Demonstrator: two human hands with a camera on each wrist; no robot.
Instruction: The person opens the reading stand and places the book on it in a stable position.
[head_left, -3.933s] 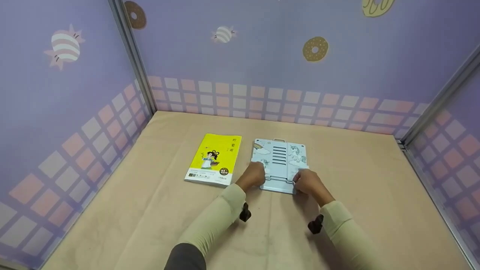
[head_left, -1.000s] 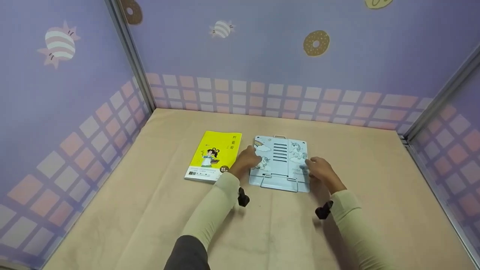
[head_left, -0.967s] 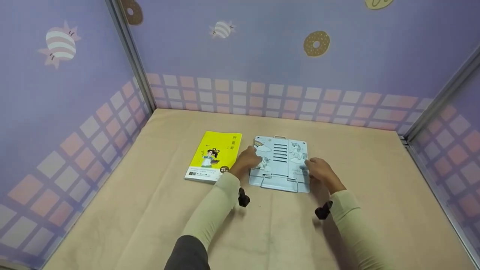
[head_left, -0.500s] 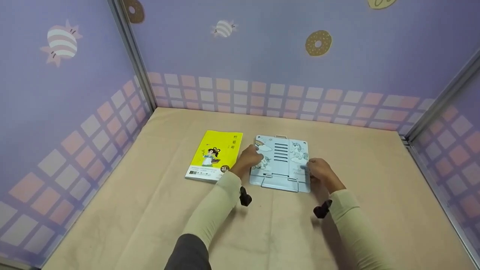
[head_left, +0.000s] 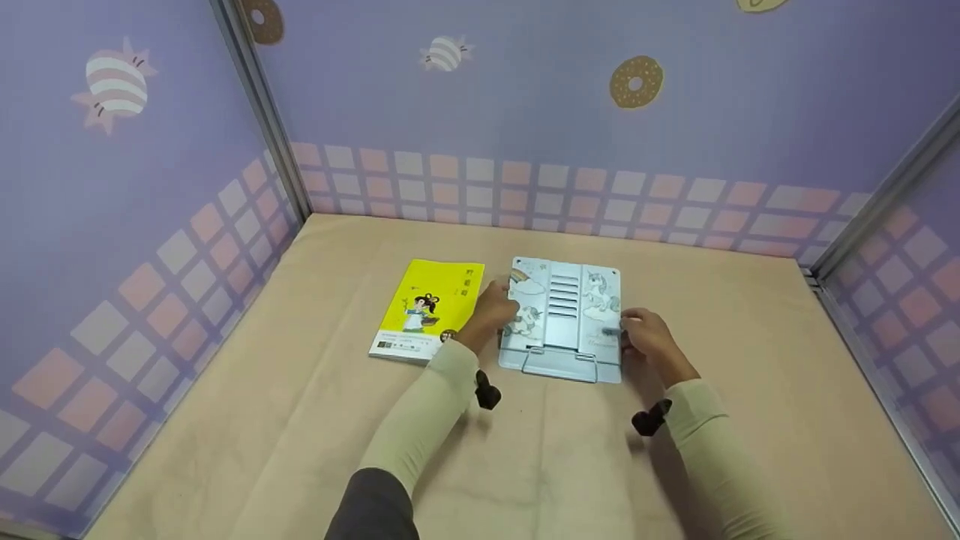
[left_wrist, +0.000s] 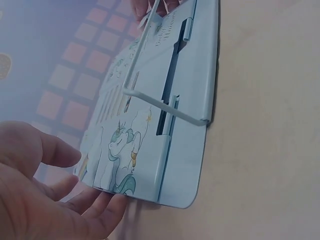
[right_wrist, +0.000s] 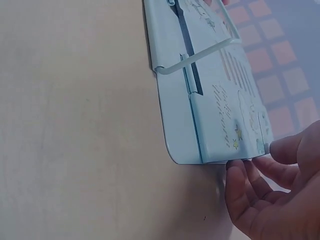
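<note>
A light blue book stand (head_left: pixel 562 334) with unicorn drawings and a row of slots is on the table, its panel tipped up at the far end while the near base lip stays low. My left hand (head_left: pixel 491 309) holds the panel's left edge, thumb toward the front face and fingers under the edge. On the opposite edge my right hand (head_left: pixel 654 339) grips likewise, its thumb (right_wrist: pixel 286 150) at the rim and fingers beneath. A wire page holder (left_wrist: pixel 165 106) sticks out over the lip in the left wrist view. The back of the panel is hidden.
A yellow book (head_left: pixel 435 296) with a cartoon figure lies flat just left of the stand, partly behind my left wrist. Purple patterned walls (head_left: pixel 525 97) enclose the cloth-covered table (head_left: pixel 315 442) at the back and sides.
My hands have moved from the stand's front wire to its side edges. The panel, nearly flat earlier, has tilted up at its far end over the last half second. The book stays put.
</note>
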